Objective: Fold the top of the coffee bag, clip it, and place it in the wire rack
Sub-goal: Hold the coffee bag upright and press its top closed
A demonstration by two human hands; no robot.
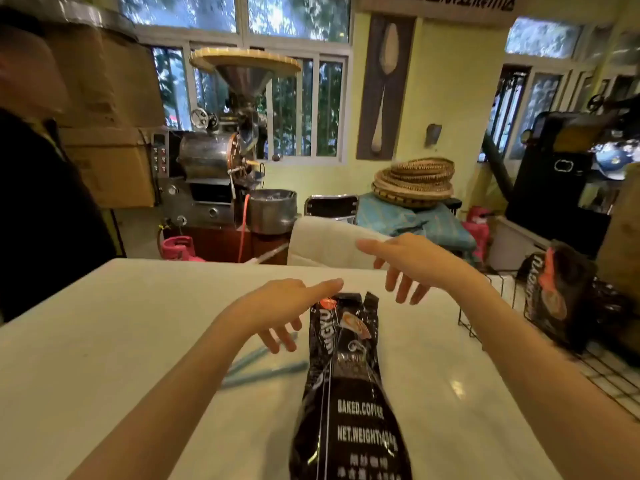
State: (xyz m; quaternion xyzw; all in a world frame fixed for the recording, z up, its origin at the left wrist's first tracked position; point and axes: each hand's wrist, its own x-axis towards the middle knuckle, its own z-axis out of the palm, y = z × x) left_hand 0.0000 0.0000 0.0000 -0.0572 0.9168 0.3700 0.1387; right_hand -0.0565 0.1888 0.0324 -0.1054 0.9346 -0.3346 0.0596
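Two open hands hover empty over the far end of the black coffee bag: the left hand just left of its unfolded top, fingertip nearly touching, the right hand beyond and right. The bag lies lengthwise away from the person on the pale bench, blue clips just left of it. The wire rack, already holding another bag, stands at the bench's right edge.

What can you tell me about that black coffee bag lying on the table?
The coffee bag is glossy black plastic or foil with white print reading "BAKED.COFFEE" and "NET.WEIGHT", plus an orange mark near its top. It lies flat along the pale table, top end pointing away, still unfolded and unclipped. Both hands hover above that end; whether they touch it is unclear.
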